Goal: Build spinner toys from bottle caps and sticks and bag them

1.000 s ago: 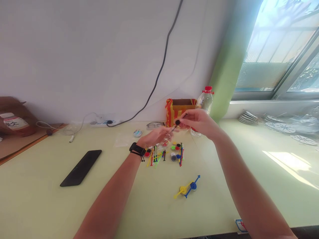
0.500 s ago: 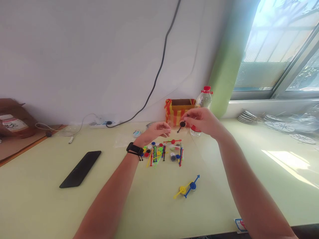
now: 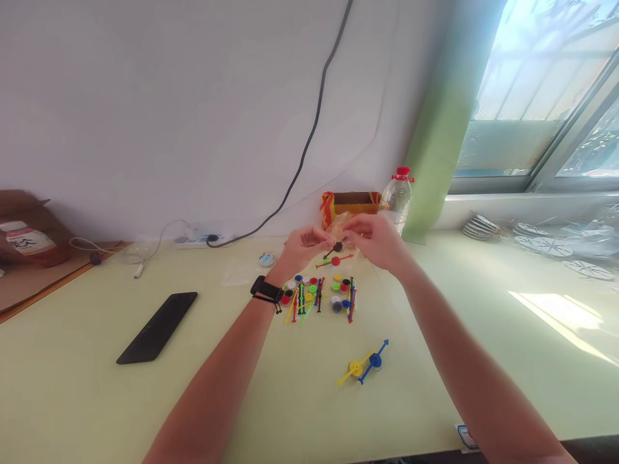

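Observation:
My left hand pinches a clear plastic bag, its thumb and forefinger close to a black arrow spinner. My right hand is closed at the bag, its fingertips on the spinner's upper end; the exact grip is partly hidden. Just below the fingers hangs a red arrow spinner with a bit of green beside it, seemingly inside the bag. Several coloured discs and bundled plastic arrows lie on the table underneath. Nearer to me rest a yellow arrow spinner and a blue arrow spinner.
A black phone-like slab lies at left. Behind my hands stand a red-and-yellow box and a clear bottle with a red cap. White patterned discs sit at right by the window. A dark cable runs down the wall.
My right hand has moved left with the black arrow spinner, meeting my left hand at the bag. The red arrow spinner has risen, uncovering the discs below it.

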A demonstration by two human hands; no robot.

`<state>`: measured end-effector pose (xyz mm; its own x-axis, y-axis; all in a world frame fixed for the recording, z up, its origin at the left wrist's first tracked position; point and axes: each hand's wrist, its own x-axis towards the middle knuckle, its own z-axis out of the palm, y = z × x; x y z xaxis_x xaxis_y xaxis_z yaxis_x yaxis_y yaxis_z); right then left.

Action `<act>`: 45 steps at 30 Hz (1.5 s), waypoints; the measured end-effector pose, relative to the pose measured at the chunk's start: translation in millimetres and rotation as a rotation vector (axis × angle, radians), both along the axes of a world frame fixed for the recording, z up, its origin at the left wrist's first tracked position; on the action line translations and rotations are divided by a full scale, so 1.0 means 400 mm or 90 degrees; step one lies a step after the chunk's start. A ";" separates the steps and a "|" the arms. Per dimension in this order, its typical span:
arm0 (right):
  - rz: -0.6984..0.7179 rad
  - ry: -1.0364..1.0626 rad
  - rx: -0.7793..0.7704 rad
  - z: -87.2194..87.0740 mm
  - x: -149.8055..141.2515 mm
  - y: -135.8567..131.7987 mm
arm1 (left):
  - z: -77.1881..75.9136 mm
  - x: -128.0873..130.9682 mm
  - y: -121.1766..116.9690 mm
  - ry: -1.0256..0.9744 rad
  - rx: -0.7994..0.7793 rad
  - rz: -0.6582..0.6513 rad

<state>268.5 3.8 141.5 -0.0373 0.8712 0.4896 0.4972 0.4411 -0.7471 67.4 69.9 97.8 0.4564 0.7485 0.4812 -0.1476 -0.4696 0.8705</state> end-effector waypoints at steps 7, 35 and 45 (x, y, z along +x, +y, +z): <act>0.028 -0.004 -0.029 0.004 -0.004 -0.008 | -0.001 0.034 -0.006 -0.120 0.013 0.003; -0.090 -0.069 0.266 0.057 0.056 -0.089 | -0.008 -0.025 -0.044 0.083 -0.083 -0.005; 0.330 -0.525 -0.145 -0.211 -0.029 -0.311 | -0.171 -0.069 -0.215 0.167 -0.198 0.007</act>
